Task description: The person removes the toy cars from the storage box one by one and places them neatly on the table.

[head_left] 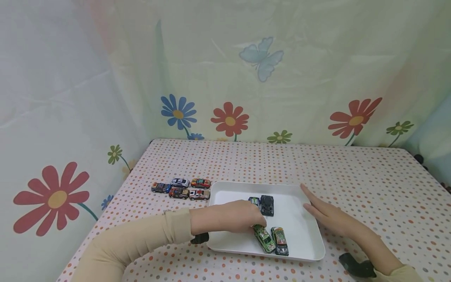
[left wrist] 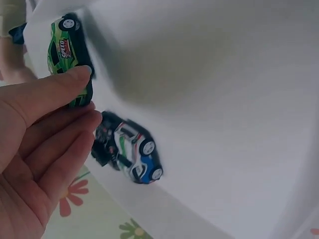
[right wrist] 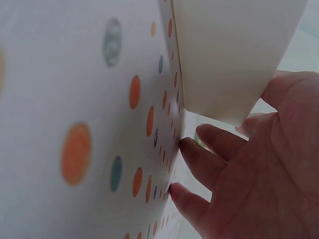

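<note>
The left hand, fingers straight, touches the green car, lying lengthwise toward the tray's near edge.

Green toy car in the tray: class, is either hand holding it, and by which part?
The left hand touches the green toy car at one end with straight fingertips; no closed grip shows. The right hand rests against the white tray.

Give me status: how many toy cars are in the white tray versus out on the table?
Four cars sit in the white tray: a blue-white one, a dark one, a green car and one beside it. The left hand touches the green car; the right hand rests flat by the tray's right rim. Five cars remain on the table.
</note>
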`<state>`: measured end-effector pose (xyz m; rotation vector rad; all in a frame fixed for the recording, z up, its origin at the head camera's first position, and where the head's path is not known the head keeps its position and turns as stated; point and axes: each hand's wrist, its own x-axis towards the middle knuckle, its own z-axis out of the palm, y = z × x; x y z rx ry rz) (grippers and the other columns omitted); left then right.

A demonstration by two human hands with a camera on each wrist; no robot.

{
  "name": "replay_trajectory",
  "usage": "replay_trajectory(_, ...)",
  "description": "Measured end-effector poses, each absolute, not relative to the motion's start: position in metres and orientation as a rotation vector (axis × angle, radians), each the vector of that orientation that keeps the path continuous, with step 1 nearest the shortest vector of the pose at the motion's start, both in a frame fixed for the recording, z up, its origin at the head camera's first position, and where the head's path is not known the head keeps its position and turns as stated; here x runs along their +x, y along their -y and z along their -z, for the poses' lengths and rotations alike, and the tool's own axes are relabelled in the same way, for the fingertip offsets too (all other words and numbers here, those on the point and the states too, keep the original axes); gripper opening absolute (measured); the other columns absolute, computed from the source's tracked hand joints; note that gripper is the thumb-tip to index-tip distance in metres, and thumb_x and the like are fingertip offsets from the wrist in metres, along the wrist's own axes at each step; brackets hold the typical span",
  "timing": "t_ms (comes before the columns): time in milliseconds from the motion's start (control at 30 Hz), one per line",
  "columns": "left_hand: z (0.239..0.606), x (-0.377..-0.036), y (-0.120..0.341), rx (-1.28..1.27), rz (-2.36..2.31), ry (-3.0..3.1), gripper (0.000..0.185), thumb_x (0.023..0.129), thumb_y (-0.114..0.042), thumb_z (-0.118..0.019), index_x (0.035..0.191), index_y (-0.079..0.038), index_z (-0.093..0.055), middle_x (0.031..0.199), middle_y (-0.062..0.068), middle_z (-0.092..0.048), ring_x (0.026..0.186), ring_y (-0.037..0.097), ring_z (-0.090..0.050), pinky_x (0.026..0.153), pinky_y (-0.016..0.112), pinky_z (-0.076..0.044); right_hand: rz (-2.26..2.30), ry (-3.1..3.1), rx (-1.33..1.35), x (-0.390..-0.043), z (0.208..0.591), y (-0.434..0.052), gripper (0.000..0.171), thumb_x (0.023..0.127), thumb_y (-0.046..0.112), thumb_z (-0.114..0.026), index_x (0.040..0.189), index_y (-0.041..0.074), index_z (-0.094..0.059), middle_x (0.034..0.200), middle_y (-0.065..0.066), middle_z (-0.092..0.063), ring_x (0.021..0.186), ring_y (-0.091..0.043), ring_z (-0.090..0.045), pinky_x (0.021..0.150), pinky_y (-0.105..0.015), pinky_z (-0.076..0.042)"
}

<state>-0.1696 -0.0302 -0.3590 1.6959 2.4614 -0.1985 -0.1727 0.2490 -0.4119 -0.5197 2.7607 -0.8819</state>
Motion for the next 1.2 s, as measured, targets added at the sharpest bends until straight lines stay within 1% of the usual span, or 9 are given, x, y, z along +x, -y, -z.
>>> replay_trajectory(200, 0.344, -0.176, 0.035, 1.655, 0.052, -2.517, 0.030, 0.082, -0.022, -0.074, 0.111, -0.017, -0.070, 0.104, -0.011, -0.066, 0.094, 0.001, -0.058, 0.081, 0.012, -0.043, 0.877, -2.763, -0.513, -0.173, 0.412, -0.249, 0.065, 0.102, 0.036, -0.035, 0.149, 0.001, -0.007, 0.146, -0.032, -0.011, 0.129, -0.051, -0.017, 0.100, -0.063, -0.018)
replay_trajectory(400, 0.332, -0.186, 0.047, 1.564, -0.189, -2.559, 0.030, 0.081, -0.020, -0.075, 0.111, -0.013, -0.071, 0.104, -0.007, -0.067, 0.094, -0.001, -0.059, 0.079, 0.010, -0.042, 0.866, -2.761, -0.503, -0.174, 0.411, -0.250, 0.066, 0.102, 0.038, -0.035, 0.149, 0.002, -0.006, 0.147, -0.032, -0.010, 0.130, -0.051, -0.016, 0.100, -0.063, -0.018)
replay_trajectory(600, 0.325, -0.193, 0.065, 1.454, -0.409, -2.589, 0.031, 0.079, -0.019, -0.077, 0.108, -0.009, -0.071, 0.099, -0.004, -0.069, 0.089, 0.003, -0.062, 0.073, 0.011, -0.044, 0.887, -2.761, -0.512, -0.174, 0.410, -0.250, 0.066, 0.102, 0.038, -0.034, 0.149, 0.001, -0.006, 0.147, -0.031, -0.009, 0.130, -0.051, -0.015, 0.100, -0.064, -0.016)
replay_trajectory(833, 0.322, -0.196, 0.092, 1.302, -0.603, -2.612, 0.029, 0.078, -0.017, -0.077, 0.105, -0.007, -0.072, 0.098, -0.002, -0.069, 0.088, 0.010, -0.064, 0.075, 0.015, -0.047, 0.914, -2.739, -0.505, -0.174, 0.410, -0.250, 0.067, 0.102, 0.038, -0.034, 0.148, -0.001, -0.007, 0.148, -0.031, -0.009, 0.131, -0.051, -0.014, 0.100, -0.064, -0.015)
replay_trajectory(967, 0.322, -0.196, 0.110, 1.183, -0.698, -2.627, 0.028, 0.078, -0.014, -0.078, 0.104, -0.006, -0.072, 0.097, 0.000, -0.069, 0.089, 0.015, -0.064, 0.076, 0.021, -0.050, 0.904, -2.741, -0.499, -0.173, 0.411, -0.249, 0.067, 0.101, 0.039, -0.034, 0.149, 0.000, -0.007, 0.147, -0.031, -0.009, 0.130, -0.051, -0.014, 0.100, -0.064, -0.016)
replay_trajectory(1033, 0.324, -0.197, 0.122, 1.114, -0.733, -2.644, 0.028, 0.077, -0.013, -0.078, 0.104, -0.006, -0.072, 0.096, 0.001, -0.069, 0.088, 0.017, -0.065, 0.075, 0.023, -0.051, 0.901, -2.741, -0.492, -0.173, 0.411, -0.249, 0.067, 0.101, 0.039, -0.034, 0.149, 0.000, -0.007, 0.148, -0.030, -0.009, 0.131, -0.050, -0.015, 0.100, -0.064, -0.017)
replay_trajectory(1100, 0.327, -0.197, 0.134, 1.045, -0.758, -2.664, 0.028, 0.077, -0.013, -0.078, 0.104, -0.006, -0.072, 0.094, 0.000, -0.069, 0.084, 0.016, -0.064, 0.071, 0.024, -0.051, 0.894, -2.745, -0.489, -0.173, 0.411, -0.248, 0.067, 0.101, 0.039, -0.035, 0.149, 0.000, -0.008, 0.148, -0.031, -0.010, 0.130, -0.050, -0.015, 0.100, -0.064, -0.017)
replay_trajectory(1200, 0.333, -0.197, 0.154, 0.972, -0.790, -2.704, 0.029, 0.076, -0.012, -0.078, 0.104, -0.005, -0.072, 0.091, -0.002, -0.069, 0.079, 0.010, -0.062, 0.067, 0.021, -0.051, 0.885, -2.748, -0.485, -0.173, 0.411, -0.248, 0.067, 0.101, 0.039, -0.035, 0.149, 0.001, -0.008, 0.147, -0.031, -0.010, 0.130, -0.051, -0.016, 0.100, -0.064, -0.018)
